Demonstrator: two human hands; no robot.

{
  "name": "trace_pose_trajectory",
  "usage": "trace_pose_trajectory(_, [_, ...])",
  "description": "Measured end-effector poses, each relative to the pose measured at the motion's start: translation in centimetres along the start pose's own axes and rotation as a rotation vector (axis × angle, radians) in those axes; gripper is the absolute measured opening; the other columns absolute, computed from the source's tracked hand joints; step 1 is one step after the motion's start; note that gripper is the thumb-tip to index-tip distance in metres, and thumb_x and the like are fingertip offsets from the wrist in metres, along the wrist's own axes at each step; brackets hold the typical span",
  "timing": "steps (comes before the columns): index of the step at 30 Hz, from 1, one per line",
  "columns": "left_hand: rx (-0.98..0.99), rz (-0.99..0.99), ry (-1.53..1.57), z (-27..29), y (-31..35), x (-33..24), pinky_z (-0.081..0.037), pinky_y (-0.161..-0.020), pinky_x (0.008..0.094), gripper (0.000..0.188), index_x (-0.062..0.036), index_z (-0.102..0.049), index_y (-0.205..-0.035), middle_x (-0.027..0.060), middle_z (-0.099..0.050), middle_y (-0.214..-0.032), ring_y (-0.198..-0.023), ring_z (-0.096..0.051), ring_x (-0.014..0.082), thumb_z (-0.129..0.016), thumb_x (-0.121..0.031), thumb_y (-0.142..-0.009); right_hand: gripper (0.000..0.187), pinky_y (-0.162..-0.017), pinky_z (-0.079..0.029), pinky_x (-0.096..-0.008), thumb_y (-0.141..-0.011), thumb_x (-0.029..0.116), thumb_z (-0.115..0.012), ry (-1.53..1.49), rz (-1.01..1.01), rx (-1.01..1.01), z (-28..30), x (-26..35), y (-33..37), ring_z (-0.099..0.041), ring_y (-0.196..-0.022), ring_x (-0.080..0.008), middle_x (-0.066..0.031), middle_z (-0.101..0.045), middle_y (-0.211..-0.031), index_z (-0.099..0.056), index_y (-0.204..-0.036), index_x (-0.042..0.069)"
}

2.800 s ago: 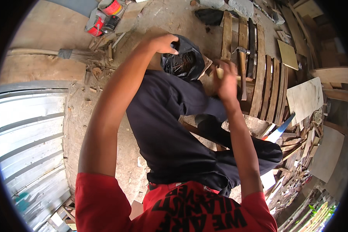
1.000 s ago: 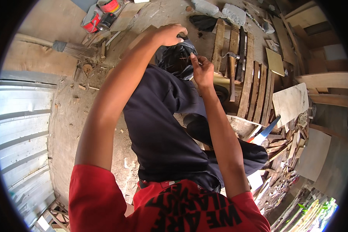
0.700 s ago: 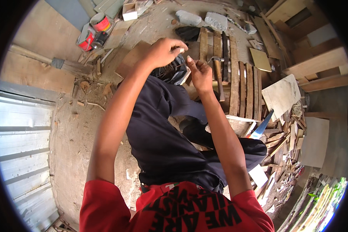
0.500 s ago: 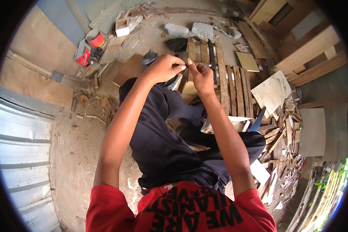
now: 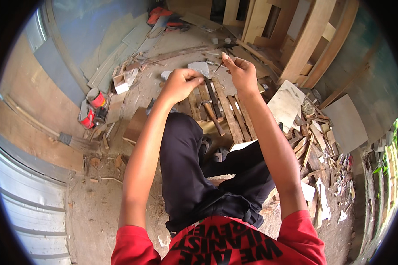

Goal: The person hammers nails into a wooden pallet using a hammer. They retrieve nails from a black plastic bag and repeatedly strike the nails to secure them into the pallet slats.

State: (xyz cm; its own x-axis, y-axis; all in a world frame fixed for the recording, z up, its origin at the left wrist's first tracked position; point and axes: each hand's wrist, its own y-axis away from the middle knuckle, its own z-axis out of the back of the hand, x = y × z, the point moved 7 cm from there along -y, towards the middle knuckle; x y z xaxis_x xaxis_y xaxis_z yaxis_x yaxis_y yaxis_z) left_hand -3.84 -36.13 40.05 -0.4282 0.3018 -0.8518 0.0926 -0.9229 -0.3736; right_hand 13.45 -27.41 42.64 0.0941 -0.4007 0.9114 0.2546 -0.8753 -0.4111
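Note:
My right hand (image 5: 242, 74) is raised above the slatted wooden pallet (image 5: 235, 118), thumb and forefinger pinching a thin, dark, nail-like piece (image 5: 218, 67). To its left and a little lower, my left hand (image 5: 181, 85) is closed, with fingertips and thumb together; whatever it may hold is too small to make out. The hands are apart from each other. Beneath them, a hammer (image 5: 213, 118) with a wooden handle lies on the pallet, near a dark strip (image 5: 212, 95) running along the slats. My knees and shoes are just this side of the pallet.
Scrap wood (image 5: 311, 139) is heaped at the right beside a pale board (image 5: 285, 104). Red cans (image 5: 87, 118) stand by the left wall, near a small open box (image 5: 120, 83). A grey concrete block (image 5: 199, 68) sits beyond the pallet; wooden frames (image 5: 309, 44) lean at the far right.
My hands have come apart from fingertip contact; the right has risen, now showing the thin dark piece. The view has tilted toward the far wall, and the hammer has come into sight.

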Motion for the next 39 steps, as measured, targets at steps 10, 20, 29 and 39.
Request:
trace_pose_trajectory(10, [0.115,0.149,0.502,-3.3,-1.8,-4.3,-0.050,-0.084,0.0308,0.030,-0.0055,-0.071,-0.107,0.0042,-0.072,-0.098,-0.090,-0.065,0.0115,-0.067,-0.032,-0.095,0.035,-0.064,-0.043,-0.0263,-0.094,0.031,-0.071,0.099,0.042,0.152,1.4,2.7,-0.1,-0.050,-0.070,-0.0067,0.0006,-0.063,-0.073,-0.074,-0.091,-0.004])
trace_pose_trajectory(20, [0.215,0.214,0.494,-5.2,-2.4,0.1,-0.050,-0.078,0.0262,0.023,-0.0034,-0.073,-0.103,0.0018,-0.072,-0.094,-0.088,-0.065,0.0092,-0.075,-0.018,-0.087,0.037,-0.079,-0.048,-0.0286,-0.094,0.034,-0.070,0.122,0.067,0.201,1.3,-1.3,-1.3,-0.058,-0.082,-0.0100,-0.0056,-0.070,-0.082,-0.073,-0.095,-0.003])
trace_pose_trajectory(29, [0.215,0.301,0.608,-4.5,-4.2,2.7,-0.049,-0.085,0.0322,0.025,-0.0048,-0.070,-0.112,0.0050,-0.071,-0.103,-0.094,-0.064,0.0127,-0.065,-0.018,-0.092,0.039,-0.081,-0.048,-0.0299,-0.095,0.032,-0.068,0.064,0.043,0.278,1.0,-4.3,-2.7,-0.059,-0.085,-0.0105,-0.0053,-0.070,-0.087,-0.072,-0.103,-0.005])
trace_pose_trajectory(39, [0.217,0.371,0.469,-6.9,-8.3,4.1,-0.050,-0.080,0.0309,0.026,-0.0078,-0.071,-0.106,0.0008,-0.071,-0.095,-0.089,-0.064,0.0090,-0.076,-0.024,-0.087,0.029,-0.087,-0.048,-0.0275,-0.100,0.023,-0.061,0.107,0.063,0.263,3.3,-6.4,-4.8,-0.061,-0.092,-0.0098,-0.0041,-0.070,-0.098,-0.069,-0.111,-0.003])
